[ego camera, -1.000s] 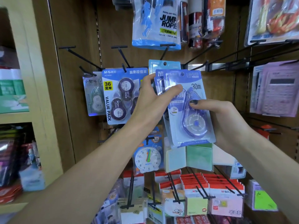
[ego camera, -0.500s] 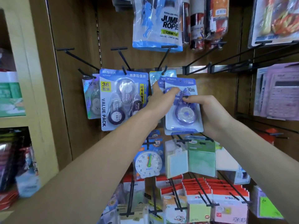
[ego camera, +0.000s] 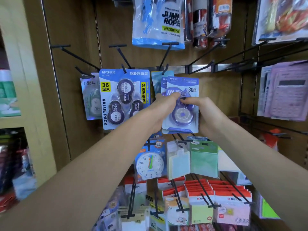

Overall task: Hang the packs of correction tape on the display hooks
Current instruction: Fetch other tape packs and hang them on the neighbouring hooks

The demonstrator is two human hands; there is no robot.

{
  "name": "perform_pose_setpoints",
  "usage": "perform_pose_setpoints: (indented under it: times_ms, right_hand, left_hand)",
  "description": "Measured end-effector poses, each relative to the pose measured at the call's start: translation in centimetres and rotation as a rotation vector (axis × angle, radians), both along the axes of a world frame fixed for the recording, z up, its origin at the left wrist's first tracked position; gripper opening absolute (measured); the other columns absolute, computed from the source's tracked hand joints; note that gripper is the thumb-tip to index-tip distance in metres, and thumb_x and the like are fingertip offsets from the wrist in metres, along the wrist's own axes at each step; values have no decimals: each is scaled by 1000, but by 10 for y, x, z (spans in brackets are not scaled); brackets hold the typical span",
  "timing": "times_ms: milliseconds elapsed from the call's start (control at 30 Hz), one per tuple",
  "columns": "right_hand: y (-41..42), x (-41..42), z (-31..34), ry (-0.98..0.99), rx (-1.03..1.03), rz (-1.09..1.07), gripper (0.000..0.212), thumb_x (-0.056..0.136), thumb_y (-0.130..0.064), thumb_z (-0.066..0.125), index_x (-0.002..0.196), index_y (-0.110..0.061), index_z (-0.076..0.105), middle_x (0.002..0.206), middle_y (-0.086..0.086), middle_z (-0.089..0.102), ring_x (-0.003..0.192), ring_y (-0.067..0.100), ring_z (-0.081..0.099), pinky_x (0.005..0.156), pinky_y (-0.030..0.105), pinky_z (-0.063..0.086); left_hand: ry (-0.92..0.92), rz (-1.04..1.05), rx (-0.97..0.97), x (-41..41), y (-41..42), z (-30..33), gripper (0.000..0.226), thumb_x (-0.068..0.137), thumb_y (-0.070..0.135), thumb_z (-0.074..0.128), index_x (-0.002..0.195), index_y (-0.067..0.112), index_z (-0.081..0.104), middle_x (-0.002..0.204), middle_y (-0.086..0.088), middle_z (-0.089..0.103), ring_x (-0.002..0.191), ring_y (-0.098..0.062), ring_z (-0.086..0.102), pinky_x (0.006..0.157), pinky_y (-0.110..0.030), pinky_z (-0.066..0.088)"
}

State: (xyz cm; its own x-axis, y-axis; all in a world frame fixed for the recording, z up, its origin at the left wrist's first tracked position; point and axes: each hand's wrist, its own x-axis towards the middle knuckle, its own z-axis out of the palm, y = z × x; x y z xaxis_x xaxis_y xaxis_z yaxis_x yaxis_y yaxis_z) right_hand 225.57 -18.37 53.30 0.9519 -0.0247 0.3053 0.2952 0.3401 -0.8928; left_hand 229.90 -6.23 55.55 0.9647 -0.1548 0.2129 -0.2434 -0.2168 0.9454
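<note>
A purple-and-white correction tape pack [ego camera: 183, 114] marked 30m is held up against the wooden display wall, with a second like pack just behind it. My left hand [ego camera: 160, 109] grips its left edge, thumb on the front. My right hand [ego camera: 198, 110] grips its right side, fingers curled over the blister. A black display hook [ego camera: 164, 70] juts out just above, carrying a light blue pack [ego camera: 156, 80]. To the left hang a blue value pack of three tapes [ego camera: 124, 99] and a small clear tape pack [ego camera: 90, 99].
A jump rope bag [ego camera: 158, 22] hangs above. Long bare black hooks [ego camera: 216, 57] stick out at the upper right, beside hanging calculators [ego camera: 288, 90]. Below hang a toy clock [ego camera: 150, 164], sticky notes [ego camera: 203, 159] and red-topped note pads [ego camera: 208, 192]. A cream shelf unit [ego camera: 25, 80] stands at left.
Both hands have carried the 30m pack further from me toward the wall and up under the hook; the right hand's fingers have moved from the pack's side onto its front.
</note>
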Motion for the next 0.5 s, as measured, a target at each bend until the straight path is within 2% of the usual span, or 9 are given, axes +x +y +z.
perform_pose_setpoints:
  times_ms: [67, 100, 167, 233, 267, 333, 367, 433, 500]
  right_hand:
    - [-2, -9, -7, -9, -19, 9, 41, 99, -11, 56, 138, -2, 64, 115, 15, 72, 106, 32, 68, 95, 42, 57]
    - [-4, -14, -11, -23, -21, 24, 40, 99, -9, 56, 137, 0, 64, 116, 16, 72, 106, 33, 68, 94, 42, 58]
    - [-6, -24, -17, -66, -16, 53, 39, 98, -6, 55, 135, 3, 64, 115, 18, 72, 103, 33, 69, 88, 39, 60]
    - [-6, -31, -21, -115, -18, 62, 37, 97, -3, 55, 132, 5, 65, 111, 18, 72, 97, 32, 70, 82, 38, 61]
    - [-6, -34, -22, -132, -21, 72, 35, 97, -3, 55, 129, 4, 66, 111, 18, 72, 95, 32, 71, 82, 38, 61]
    - [-6, -37, -22, -144, -31, 97, 31, 98, -3, 53, 125, 0, 68, 111, 18, 72, 94, 31, 71, 84, 40, 61]
    - [-5, -39, -22, -148, -50, 105, 31, 99, -3, 53, 125, -1, 68, 112, 18, 73, 95, 31, 72, 85, 41, 61]
    - [-3, -41, -22, -163, -107, 120, 32, 99, -1, 52, 126, -4, 69, 115, 17, 76, 98, 31, 74, 89, 43, 61]
    - [-2, -43, -24, -173, -148, 142, 32, 98, -1, 53, 123, -10, 72, 117, 15, 77, 100, 31, 75, 91, 46, 60]
  left_hand:
    - [-81, -5, 47, -21, 6, -4, 88, 88, 58, 60, 160, 27, 20, 153, 4, 46, 137, -24, 48, 110, -39, 40]
    - [-121, -3, 63, -23, 9, -8, 80, 96, 52, 58, 160, 26, 18, 150, 6, 45, 135, -20, 47, 105, -34, 38]
    - [-195, -22, 53, -32, 16, -17, 64, 100, 45, 56, 154, 31, 25, 141, 13, 53, 120, -7, 56, 91, -26, 44]
    - [-242, -60, -3, -44, 23, -24, 45, 101, 42, 58, 139, 42, 33, 118, 23, 63, 91, 17, 63, 73, -9, 48]
    - [-254, -69, -36, -48, 25, -26, 45, 102, 42, 58, 138, 45, 33, 111, 29, 61, 86, 21, 61, 75, -7, 49]
    - [-291, -58, -96, -52, 26, -29, 50, 101, 42, 61, 144, 45, 34, 115, 28, 62, 105, 7, 65, 99, -21, 51]
    - [-310, -48, -111, -53, 28, -30, 49, 101, 39, 63, 141, 46, 35, 119, 25, 64, 113, 0, 65, 105, -29, 50]
    - [-342, -44, -144, -56, 32, -33, 46, 101, 30, 66, 128, 51, 35, 127, 17, 67, 117, -5, 66, 107, -32, 49]
    - [-377, -42, -160, -55, 36, -39, 49, 100, 25, 66, 124, 56, 36, 130, 14, 69, 117, -5, 68, 107, -34, 51]
